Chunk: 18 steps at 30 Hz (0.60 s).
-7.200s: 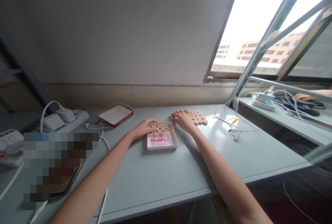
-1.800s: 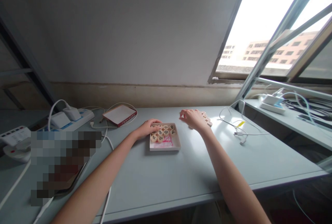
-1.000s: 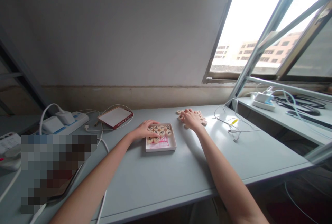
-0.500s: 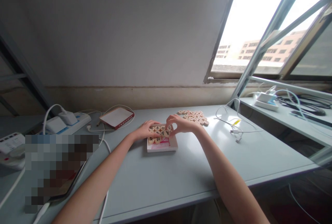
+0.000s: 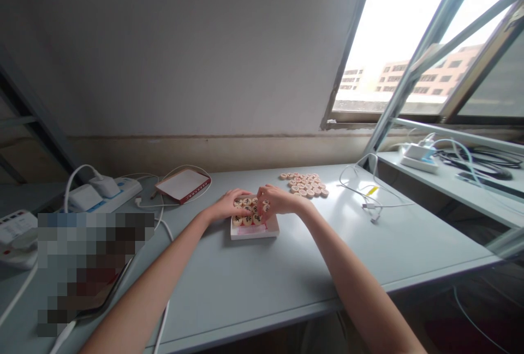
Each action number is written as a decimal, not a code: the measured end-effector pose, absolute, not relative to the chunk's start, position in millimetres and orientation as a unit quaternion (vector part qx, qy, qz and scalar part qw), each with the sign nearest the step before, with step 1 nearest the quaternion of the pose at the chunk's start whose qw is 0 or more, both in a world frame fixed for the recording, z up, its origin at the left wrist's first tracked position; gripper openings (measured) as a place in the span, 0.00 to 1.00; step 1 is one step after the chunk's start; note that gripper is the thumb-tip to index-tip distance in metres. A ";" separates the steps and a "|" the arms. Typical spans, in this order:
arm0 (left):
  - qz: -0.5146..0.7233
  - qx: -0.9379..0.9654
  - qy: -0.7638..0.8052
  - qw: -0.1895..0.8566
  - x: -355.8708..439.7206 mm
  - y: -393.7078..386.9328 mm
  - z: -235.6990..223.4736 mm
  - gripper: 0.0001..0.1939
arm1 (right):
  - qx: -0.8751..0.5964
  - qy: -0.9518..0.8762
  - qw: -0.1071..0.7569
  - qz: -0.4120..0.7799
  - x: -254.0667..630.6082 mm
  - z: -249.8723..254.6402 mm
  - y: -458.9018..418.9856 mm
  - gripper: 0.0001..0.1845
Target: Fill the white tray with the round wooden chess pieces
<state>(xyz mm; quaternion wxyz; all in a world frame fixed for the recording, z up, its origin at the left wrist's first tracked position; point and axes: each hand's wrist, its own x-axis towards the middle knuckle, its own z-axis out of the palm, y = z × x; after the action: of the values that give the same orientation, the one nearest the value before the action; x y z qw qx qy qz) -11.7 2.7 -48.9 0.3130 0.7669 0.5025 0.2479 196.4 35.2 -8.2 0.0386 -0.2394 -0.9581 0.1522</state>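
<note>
A shallow white box [image 5: 254,232] lies on the desk, holding rows of round wooden Chinese chess pieces [image 5: 237,220] with dark characters. A bare strip of its pinkish bottom shows along the near side. My left hand [image 5: 225,206] grips the box at its left side, thumb reaching over the pieces. Above the right part of the box, my right hand [image 5: 275,201] is closed, fingers pointing down on a chess piece [image 5: 257,218] in the nearest row. Its fingers partly hide the pieces there. More chess pieces [image 5: 308,184] lie loose on the desk, behind and right of the box.
A red-edged box lid [image 5: 183,185] lies upturned at the back left, with a cable around it. Power strips [image 5: 107,194] and a partly blurred-out device [image 5: 102,302] occupy the left side. White cables [image 5: 370,206] lie on the right. The desk's front edge [image 5: 254,328] runs below my forearms.
My right hand has come down and slightly left, toward the nearest row. A third chess piece now sits in that row. My left hand stays on the box.
</note>
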 end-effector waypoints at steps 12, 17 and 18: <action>0.261 0.745 0.511 0.340 -9.5 5.0 -51.7 0.28 | -0.571 -0.816 0.082 -0.050 244.8 12.9 50.6 0.17; 0.250 0.743 0.575 0.234 5.6 -3.6 -45.5 0.25 | -0.616 -0.787 -0.003 -0.040 264.7 3.2 61.1 0.14; 0.240 0.748 0.583 0.208 8.5 -5.2 -44.4 0.26 | -0.614 -0.789 -0.008 -0.036 264.7 1.9 61.5 0.14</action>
<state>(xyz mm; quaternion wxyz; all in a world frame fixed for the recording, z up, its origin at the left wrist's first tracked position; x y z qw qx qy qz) 8.5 -5.2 -44.4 0.2077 0.7476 0.5833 0.2401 264.7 61.5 1.9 -0.0080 -0.6136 -0.7888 -0.0356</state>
